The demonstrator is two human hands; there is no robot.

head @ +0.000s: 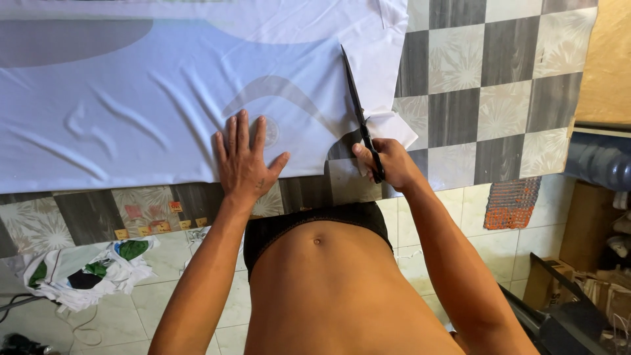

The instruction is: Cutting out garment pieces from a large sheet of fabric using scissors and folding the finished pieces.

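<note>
A large white fabric sheet (151, 98) with pale grey curved printing lies spread over a table covered in a grey and white chequered cloth (480, 85). My left hand (244, 158) presses flat on the fabric's near edge, fingers spread. My right hand (388, 164) grips the handles of long black scissors (358, 108), whose blades point away from me into the fabric along its right side. A cut flap of fabric (394, 128) lies beside the blades.
Crumpled white and green fabric scraps (89, 269) lie on the tiled floor at the left. An orange mesh piece (511, 202) hangs by the table's right side. A blue water jug (601, 161), cardboard boxes (559, 276) and clutter stand at the right.
</note>
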